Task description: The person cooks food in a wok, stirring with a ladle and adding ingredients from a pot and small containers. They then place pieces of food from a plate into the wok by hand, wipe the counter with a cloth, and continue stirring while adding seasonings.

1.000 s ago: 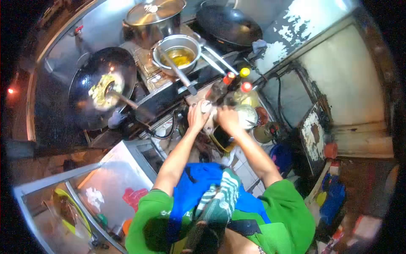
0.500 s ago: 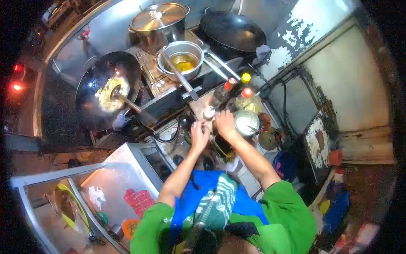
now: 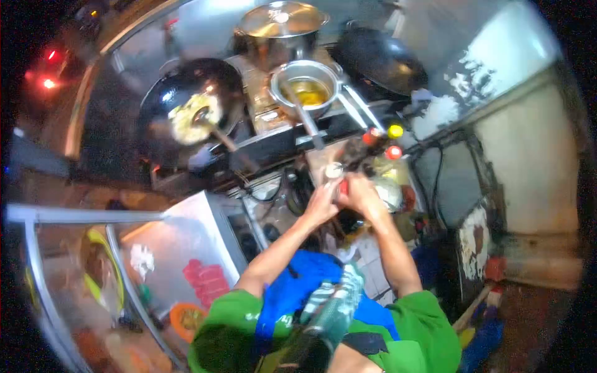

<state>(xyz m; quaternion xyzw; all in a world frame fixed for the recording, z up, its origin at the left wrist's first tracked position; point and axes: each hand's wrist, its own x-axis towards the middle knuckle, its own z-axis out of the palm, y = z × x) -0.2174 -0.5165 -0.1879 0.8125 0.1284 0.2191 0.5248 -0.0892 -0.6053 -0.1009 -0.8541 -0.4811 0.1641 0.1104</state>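
My left hand (image 3: 323,204) and my right hand (image 3: 363,194) are close together over the narrow counter, both with fingers closed. A small red thing (image 3: 343,188) shows between them, at the fingers of my right hand; blur hides its kind. What my left fingers hold, I cannot tell. Just beyond my fingertips is a small white-topped container (image 3: 334,170). Beside my right hand stands a bowl with pale contents (image 3: 389,194), partly covered by the hand. Behind it are bottles with a red cap (image 3: 393,153) and a yellow cap (image 3: 395,131).
At the left, a wok (image 3: 155,105) holds pale food (image 3: 186,127) with a ladle (image 3: 219,133) in it. A pot of yellow liquid (image 3: 278,93), a lidded stockpot (image 3: 283,46) and a dark wok (image 3: 379,62) stand on the stove. A glass case (image 3: 155,248) is at lower left.
My hands have come together, and a small red thing now shows between them. The view has shifted, so the stove and counter appear farther right.
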